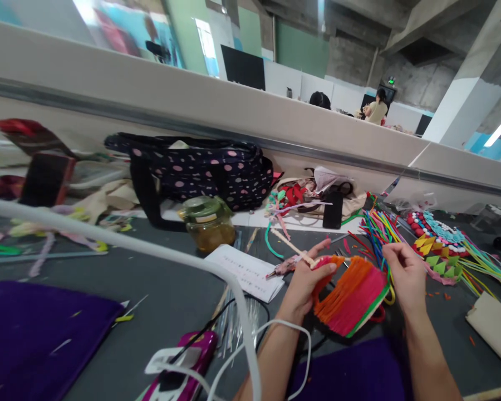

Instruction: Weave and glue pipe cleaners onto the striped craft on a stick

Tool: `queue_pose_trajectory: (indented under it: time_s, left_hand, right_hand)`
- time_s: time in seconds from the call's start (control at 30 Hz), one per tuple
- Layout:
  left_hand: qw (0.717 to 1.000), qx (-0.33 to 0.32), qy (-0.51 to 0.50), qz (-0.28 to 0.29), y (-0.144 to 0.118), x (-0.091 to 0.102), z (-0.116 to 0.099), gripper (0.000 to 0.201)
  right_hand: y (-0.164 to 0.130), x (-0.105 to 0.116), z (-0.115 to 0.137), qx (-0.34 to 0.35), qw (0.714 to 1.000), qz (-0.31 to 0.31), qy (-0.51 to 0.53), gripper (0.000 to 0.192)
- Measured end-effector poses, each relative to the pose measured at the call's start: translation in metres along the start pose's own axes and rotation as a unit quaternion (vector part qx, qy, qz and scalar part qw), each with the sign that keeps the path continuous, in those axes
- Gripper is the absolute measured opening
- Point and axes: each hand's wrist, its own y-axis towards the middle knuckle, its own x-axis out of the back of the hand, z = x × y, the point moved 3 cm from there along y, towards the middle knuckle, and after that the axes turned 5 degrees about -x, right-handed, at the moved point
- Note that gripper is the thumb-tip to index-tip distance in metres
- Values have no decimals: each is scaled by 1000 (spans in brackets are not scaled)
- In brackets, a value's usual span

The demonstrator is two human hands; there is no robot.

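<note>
grey table (158, 289), spotted bag (200, 170), jar (209, 223) beyond woven fan (350, 295)

The left hand (307, 278) covers one corner of the woven fan (353, 298), and the right hand (404, 273) hides its far edge. The purple cloth (42, 334) runs off the frame's left side. The red object (29, 133) is blurred (shape unreadable). Print on the paper sheet (246, 270) is too small to read.
</note>
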Motion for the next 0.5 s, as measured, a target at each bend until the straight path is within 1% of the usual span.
queue_pose_trajectory:
  time_s: [0.03, 0.07, 0.1, 0.13, 0.17, 0.23, 0.27, 0.3, 0.33, 0.37, 0.43, 0.5]
  left_hand:
    - [999, -9, -24, -28, 2, 3, 1, 80]
    - [997, -18, -45, -55, 4, 7, 2, 76]
    - [994, -28, -65, -82, 6, 11, 4, 71]
    - [991, -38, -82, -104, 8, 16, 5, 67]
    - [987, -46, -93, -122, 10, 20, 7, 64]
    - [981, -70, -107, -145, 14, 27, 10, 60]
    - [979, -78, -108, -153, 15, 29, 10, 59]
    - [978, -86, -108, -158, 15, 31, 11, 56]
    - [977, -93, -108, -159, 15, 31, 10, 53]
    - [977, -100, -106, -156, 15, 30, 10, 51]
    - [977, -112, -102, -149, 15, 27, 8, 50]
    - [977, -121, -93, -148, 15, 26, 8, 56]
  right_hand:
    - [0, 2, -10, -28, 999, -27, 11, 29]
    - [-1, 0, -20, -52, 998, -38, 19, 32]
    - [-4, -5, -28, -75, 996, -24, 32, 35]
    - [-7, -13, -36, -102, 993, 8, 56, 37]
    - [-12, -23, -42, -131, 986, 56, 91, 40]
    - [-22, -45, -47, -184, 953, 166, 176, 47]
    - [-26, -54, -47, -201, 934, 202, 215, 49]
    - [-28, -61, -46, -212, 920, 222, 245, 50]
    - [-28, -66, -45, -217, 913, 222, 265, 51]
    - [-25, -68, -43, -217, 913, 209, 277, 50]
    - [-17, -68, -40, -203, 922, 170, 282, 49]
    - [-9, -66, -37, -174, 934, 152, 273, 47]
